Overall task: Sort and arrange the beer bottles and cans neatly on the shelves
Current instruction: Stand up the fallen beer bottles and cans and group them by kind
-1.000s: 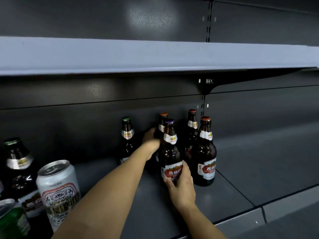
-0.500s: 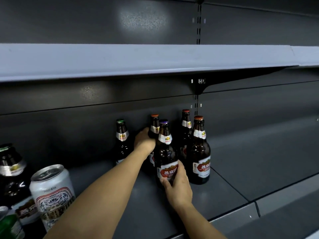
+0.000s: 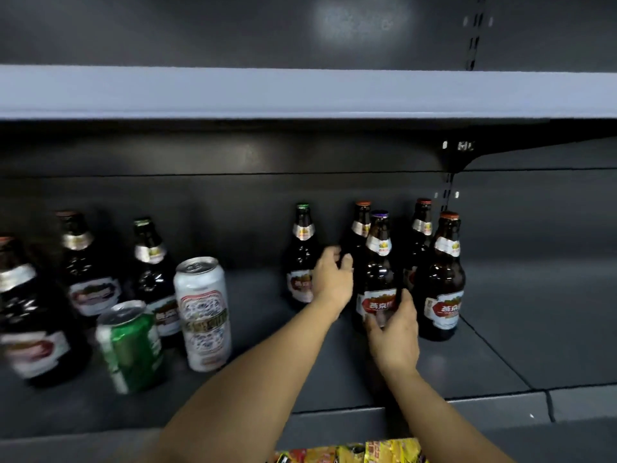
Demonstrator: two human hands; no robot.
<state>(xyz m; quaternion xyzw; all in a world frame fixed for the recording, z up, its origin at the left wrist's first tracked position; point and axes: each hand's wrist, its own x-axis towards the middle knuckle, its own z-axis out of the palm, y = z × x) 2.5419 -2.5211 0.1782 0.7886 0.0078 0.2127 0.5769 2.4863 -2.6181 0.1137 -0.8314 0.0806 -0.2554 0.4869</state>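
Observation:
Brown beer bottles stand grouped at the middle right of the dark shelf (image 3: 500, 355). My right hand (image 3: 394, 332) grips the front purple-capped bottle (image 3: 379, 262) low on its red label. My left hand (image 3: 332, 279) curls round the orange-capped bottle (image 3: 360, 225) behind it. A green-capped bottle (image 3: 302, 248) stands just left of my left hand. To the right stand two more orange-capped bottles (image 3: 445, 279), one behind the other. At the left are a white can (image 3: 203, 312), a green can (image 3: 130, 345) and three more bottles (image 3: 150, 262).
The upper shelf's pale front edge (image 3: 300, 91) runs across above the bottles. The shelf's right part beyond the bottle group is bare. Yellow snack packets (image 3: 360, 454) show at the bottom edge, below the shelf front.
The view has swung left, bringing more bottles and the green can into sight. Both hands stay on the same two bottles, and the bottle group has not visibly shifted.

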